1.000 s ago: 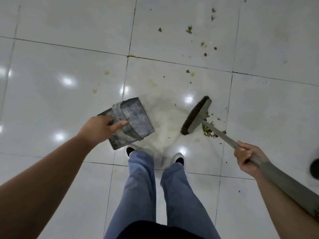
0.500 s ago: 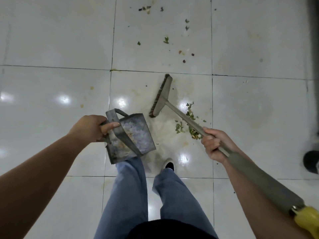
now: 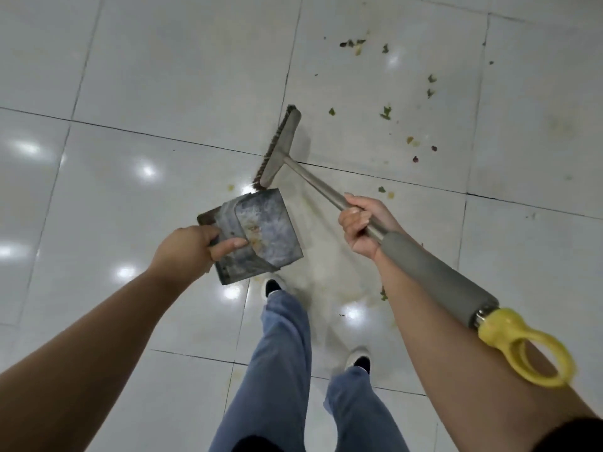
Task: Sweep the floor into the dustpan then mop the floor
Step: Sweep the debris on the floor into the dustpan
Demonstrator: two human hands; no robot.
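- L hand [image 3: 186,247] wraps the strap handle of the dustpan [image 3: 261,231], thumb lying along the strap; pan held off the tile floor [image 3: 146,76].
- R hand [image 3: 360,225] in full fist on the bare metal shaft of the broom [image 3: 321,182], just fwd of the foam sleeve [image 3: 434,275].
- Broom head [image 3: 280,146] just beyond the pan's far edge.
- Leaf scraps [image 3: 386,112] lie beyond the pan, to its right.
- Judgement: pan is stiff sheet metal, light; strap is the right hold. Bare shaft prob. slick; foam sleeve grips better. Scraps v. light, scatter easily.
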